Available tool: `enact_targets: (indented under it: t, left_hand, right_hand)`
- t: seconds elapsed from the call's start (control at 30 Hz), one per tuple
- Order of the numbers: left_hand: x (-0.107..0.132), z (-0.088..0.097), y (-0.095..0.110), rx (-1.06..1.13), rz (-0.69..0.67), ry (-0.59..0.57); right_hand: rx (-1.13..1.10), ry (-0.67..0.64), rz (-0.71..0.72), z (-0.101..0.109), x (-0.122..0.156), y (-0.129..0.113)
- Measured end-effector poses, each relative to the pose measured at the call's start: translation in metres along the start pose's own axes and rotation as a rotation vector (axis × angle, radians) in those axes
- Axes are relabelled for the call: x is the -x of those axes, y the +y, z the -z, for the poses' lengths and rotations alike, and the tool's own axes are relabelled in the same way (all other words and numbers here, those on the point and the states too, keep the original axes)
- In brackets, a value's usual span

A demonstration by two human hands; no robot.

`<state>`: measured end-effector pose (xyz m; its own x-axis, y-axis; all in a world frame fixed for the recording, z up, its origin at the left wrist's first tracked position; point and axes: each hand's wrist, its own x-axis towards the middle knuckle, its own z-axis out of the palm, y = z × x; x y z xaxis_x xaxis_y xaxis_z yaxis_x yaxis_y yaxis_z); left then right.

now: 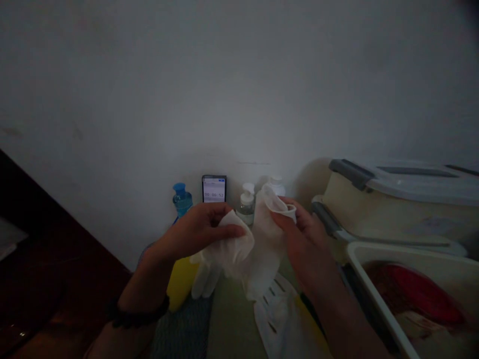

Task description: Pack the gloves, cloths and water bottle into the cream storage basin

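My left hand is closed on a white disposable glove whose fingers hang down at the lower left. My right hand pinches the cuff of a second white glove, which hangs between the two hands. Both hands are held close together above a pale green surface. A white perforated sheet or mask lies below the gloves. A dark band circles my left wrist.
Against the white wall stand a blue-capped bottle, a phone showing a timer, and two clear pump bottles. A yellow object lies under my left hand. White lidded bins are at right; one open bin holds something red.
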<state>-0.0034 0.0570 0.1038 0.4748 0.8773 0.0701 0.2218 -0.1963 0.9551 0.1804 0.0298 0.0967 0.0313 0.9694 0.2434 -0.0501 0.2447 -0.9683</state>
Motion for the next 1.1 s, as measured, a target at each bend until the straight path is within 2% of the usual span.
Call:
enact_targets:
  t: [0.17, 0.27, 0.33, 0.4, 0.47, 0.57, 0.63, 0.8, 0.97, 1.03, 1.1]
  left_hand:
    - [-0.003, -0.001, -0.007, -0.292, -0.023, -0.127]
    - [-0.004, -0.002, -0.009, -0.402, -0.027, -0.189]
    - [-0.004, -0.004, -0.008, -0.368, -0.048, -0.196]
    - [-0.003, -0.005, -0.004, -0.212, -0.073, -0.157]
    - [-0.002, -0.007, 0.001, 0.034, -0.109, -0.063]
    - [0.001, -0.010, 0.008, 0.342, -0.213, 0.102]
    - [0.002, -0.011, 0.010, 0.435, -0.276, 0.149]
    - [0.002, -0.012, 0.013, 0.471, -0.265, 0.129]
    - [-0.001, -0.019, 0.018, 0.352, -0.156, 0.276]
    - [-0.002, -0.021, 0.019, 0.308, -0.140, 0.293]
    - [-0.002, -0.022, 0.018, 0.301, -0.139, 0.261]
  right_hand:
    - [0.197, -0.136, 0.013, -0.007, 0.001, 0.009]
    - [0.342, -0.101, 0.110, -0.004, 0.006, 0.000]
    - [0.395, -0.055, 0.155, 0.001, 0.011, -0.011]
    - [0.352, -0.043, 0.153, 0.008, 0.013, -0.021]
    - [0.224, -0.052, 0.123, 0.014, 0.014, -0.028]
    - [0.053, -0.048, 0.066, 0.019, 0.010, -0.028]
    - [-0.001, -0.043, 0.028, 0.019, 0.007, -0.024]
    - [-0.012, -0.047, 0.002, 0.014, 0.005, -0.022]
    - [0.039, -0.115, -0.035, 0.012, 0.008, -0.027]
    - [0.050, -0.168, -0.057, 0.013, 0.008, -0.027]
    - [0.029, -0.244, -0.079, 0.014, 0.008, -0.026]
